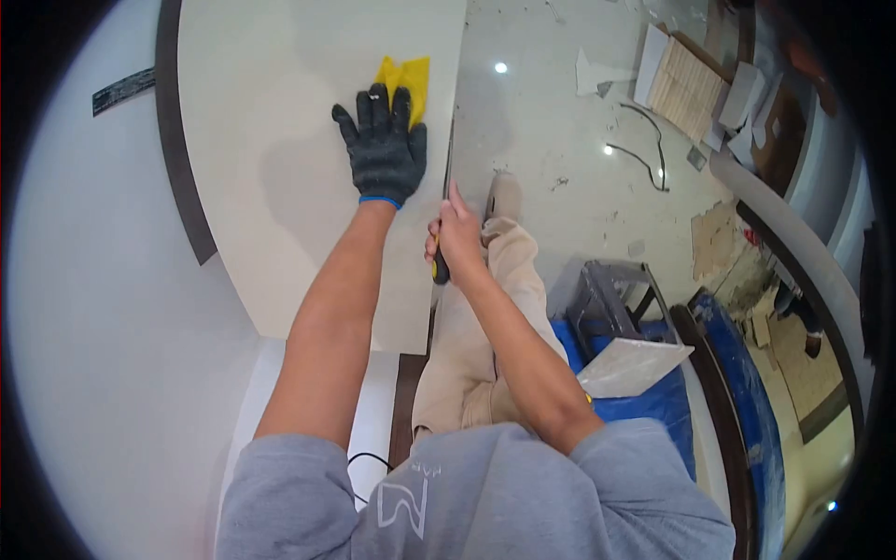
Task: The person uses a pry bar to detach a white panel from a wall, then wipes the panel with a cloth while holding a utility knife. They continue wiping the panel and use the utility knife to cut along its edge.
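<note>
My left hand [385, 149], in a black glove with a blue cuff, lies with fingers spread on a pale board [271, 121]. Under and beyond its fingertips is a yellow cloth or sheet [411, 79], partly hidden by the glove. Bare, my right hand [455, 233] is wrapped round the black and yellow handle of a long thin tool [441, 270]. The tool's narrow shaft points away from me along the board's right edge; its tip is hard to make out.
A grey step stool [611, 299] and a pale tile-like piece [635, 367] stand at the right on blue sheeting [667, 411]. Farther off, cardboard and panel scraps [686, 84] and a bent black cable [661, 140] lie on the floor. A curved dark edge [177, 140] runs along the left.
</note>
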The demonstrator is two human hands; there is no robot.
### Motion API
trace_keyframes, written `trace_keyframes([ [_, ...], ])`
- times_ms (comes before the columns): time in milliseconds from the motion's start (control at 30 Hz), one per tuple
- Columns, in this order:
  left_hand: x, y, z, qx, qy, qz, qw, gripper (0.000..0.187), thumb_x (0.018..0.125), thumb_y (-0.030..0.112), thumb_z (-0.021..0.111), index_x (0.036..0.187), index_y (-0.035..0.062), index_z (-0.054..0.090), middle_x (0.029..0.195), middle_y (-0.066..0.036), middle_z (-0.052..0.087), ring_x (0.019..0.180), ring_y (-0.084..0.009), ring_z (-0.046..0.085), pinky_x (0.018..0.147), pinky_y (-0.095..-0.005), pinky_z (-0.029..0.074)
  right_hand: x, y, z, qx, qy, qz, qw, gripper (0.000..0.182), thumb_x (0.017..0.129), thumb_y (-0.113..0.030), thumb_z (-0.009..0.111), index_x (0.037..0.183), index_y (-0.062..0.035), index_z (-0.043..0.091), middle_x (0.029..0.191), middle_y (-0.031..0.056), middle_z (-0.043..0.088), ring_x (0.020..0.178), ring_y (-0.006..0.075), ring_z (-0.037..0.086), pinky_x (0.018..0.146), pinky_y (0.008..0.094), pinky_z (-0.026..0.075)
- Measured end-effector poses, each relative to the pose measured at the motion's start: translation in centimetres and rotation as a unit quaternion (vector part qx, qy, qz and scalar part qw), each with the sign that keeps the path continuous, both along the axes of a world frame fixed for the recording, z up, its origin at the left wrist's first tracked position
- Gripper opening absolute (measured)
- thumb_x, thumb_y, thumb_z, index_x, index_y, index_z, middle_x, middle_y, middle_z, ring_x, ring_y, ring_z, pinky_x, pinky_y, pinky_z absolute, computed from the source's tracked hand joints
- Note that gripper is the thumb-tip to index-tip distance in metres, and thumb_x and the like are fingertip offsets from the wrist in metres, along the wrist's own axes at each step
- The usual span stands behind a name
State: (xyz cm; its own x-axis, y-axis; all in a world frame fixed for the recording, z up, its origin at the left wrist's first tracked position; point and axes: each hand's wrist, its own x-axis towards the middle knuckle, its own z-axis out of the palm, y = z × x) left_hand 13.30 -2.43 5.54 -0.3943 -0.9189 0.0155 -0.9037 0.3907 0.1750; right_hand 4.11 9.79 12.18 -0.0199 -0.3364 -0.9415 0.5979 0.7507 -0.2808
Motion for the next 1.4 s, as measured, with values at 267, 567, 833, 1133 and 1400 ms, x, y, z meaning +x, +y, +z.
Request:
trace_keyframes([
  [267,0.0,0.8,-0.4,-0.027,0.016,-0.003,1.000,0.054,0.086,0.033,0.052,0.134,0.0089,0.046,0.137,-0.023,0.042,0.128,-0.0417,0.036,0.108,-0.0639,0.009,0.6,2.4,1.5,-0.015,0.009,0.028,0.999,0.051,0.099,-0.017,0.032,0.148,-0.0174,0.020,0.061,0.0017,0.040,0.037,0.0109,0.043,0.033,0.0281,0.040],
  [567,0.0,1.3,-0.4,-0.026,-0.022,-0.007,0.999,0.056,0.089,0.036,0.047,0.137,0.0087,0.042,0.139,-0.024,0.039,0.130,-0.0413,0.034,0.108,-0.0631,0.007,1.6,5.4,3.9,-0.015,0.010,0.022,1.000,0.052,0.097,-0.015,0.031,0.148,-0.0164,0.019,0.060,0.0009,0.039,0.037,0.0107,0.042,0.034,0.0282,0.040],
  [833,0.5,0.4,-2.2,-0.101,0.027,-0.008,0.994,0.051,0.086,0.035,0.052,0.130,0.0086,0.050,0.133,-0.021,0.047,0.125,-0.0394,0.039,0.107,-0.0646,0.012,3.7,9.3,1.9,-0.011,0.029,0.042,0.999,0.051,0.098,-0.016,0.031,0.148,-0.0159,0.019,0.062,0.0017,0.040,0.038,0.0106,0.043,0.034,0.0277,0.040],
  [1133,-1.0,1.3,2.8,0.009,-0.059,0.027,0.998,0.051,0.093,0.028,0.043,0.133,-0.0029,0.035,0.140,-0.022,0.034,0.132,-0.0347,0.029,0.113,-0.0554,0.006,4.4,12.8,4.6,-0.008,0.003,0.043,0.999,0.051,0.100,-0.017,0.031,0.148,-0.0183,0.017,0.064,0.0015,0.041,0.038,0.0104,0.041,0.035,0.0277,0.040],
  [1400,-1.1,0.2,2.0,0.009,-0.114,0.033,0.993,0.055,0.096,0.033,0.035,0.139,-0.0009,0.030,0.147,-0.020,0.028,0.137,-0.0333,0.022,0.113,-0.0547,0.003,4.8,14.9,4.6,-0.029,-0.011,0.057,0.998,0.051,0.099,-0.018,0.031,0.148,-0.0181,0.018,0.063,0.0018,0.040,0.039,0.0116,0.042,0.035,0.0280,0.041],
])
